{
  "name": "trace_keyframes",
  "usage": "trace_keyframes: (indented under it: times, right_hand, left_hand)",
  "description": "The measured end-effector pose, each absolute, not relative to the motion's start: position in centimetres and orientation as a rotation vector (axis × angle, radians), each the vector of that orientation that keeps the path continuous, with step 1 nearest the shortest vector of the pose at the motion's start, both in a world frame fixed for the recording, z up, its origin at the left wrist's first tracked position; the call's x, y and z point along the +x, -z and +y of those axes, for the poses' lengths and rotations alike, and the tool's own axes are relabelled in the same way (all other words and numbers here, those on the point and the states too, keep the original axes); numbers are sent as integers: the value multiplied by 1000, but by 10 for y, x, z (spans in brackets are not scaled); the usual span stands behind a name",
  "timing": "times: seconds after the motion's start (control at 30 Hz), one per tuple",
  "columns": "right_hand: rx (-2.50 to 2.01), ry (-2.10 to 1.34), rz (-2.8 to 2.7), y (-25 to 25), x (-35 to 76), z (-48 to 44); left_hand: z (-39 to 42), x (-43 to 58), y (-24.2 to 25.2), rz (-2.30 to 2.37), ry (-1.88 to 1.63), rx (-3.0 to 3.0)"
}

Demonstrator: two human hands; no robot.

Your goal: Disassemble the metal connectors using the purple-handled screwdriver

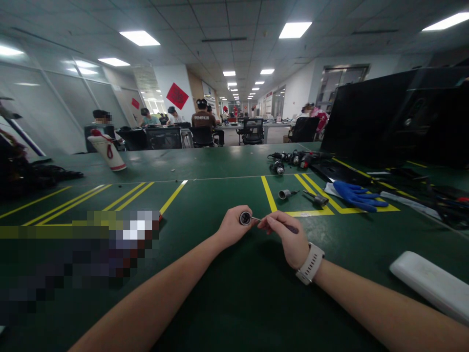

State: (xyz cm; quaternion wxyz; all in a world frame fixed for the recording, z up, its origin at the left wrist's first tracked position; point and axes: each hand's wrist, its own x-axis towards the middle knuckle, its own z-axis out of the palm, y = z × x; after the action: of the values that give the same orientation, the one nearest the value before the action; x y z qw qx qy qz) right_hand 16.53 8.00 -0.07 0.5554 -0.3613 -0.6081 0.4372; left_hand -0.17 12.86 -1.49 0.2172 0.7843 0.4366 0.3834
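My left hand is closed round a short metal cup-shaped hole saw, its round open end turned up toward me. From the right, my right hand grips a thin tool with a dark handle, which looks like a screwdriver. Its slim metal shaft reaches the side of the hole saw; whether the tip touches or enters it I cannot tell. Beyond my hands, two more hole saws with shanks lie on the green table: one hole saw by the yellow tape, another hole saw to its right.
A blue and white glove lies at the right, near a black panel and cables. Power tools with cords sit farther back. A white object is at right; a white holder stands back left. People sit beyond the table.
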Motion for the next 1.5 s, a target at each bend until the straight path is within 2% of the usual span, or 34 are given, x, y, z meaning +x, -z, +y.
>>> trace_keyframes:
  times: [0.33,0.77,1.1,1.5]
  right_hand:
    - [-872,-804,-1648,2,161,76]
    - [-877,-901,-1566,1,162,77]
    - [-776,-1206,-1367,8,165,86]
    - [-846,-1028,-1499,6,163,82]
  left_hand:
    - [127,-2,14,1259,-1013,2248]
    - [127,-1,13,1233,-1022,2226]
    - [130,-2,16,1139,-1042,2163]
    - [130,0,16,1210,-1060,2181]
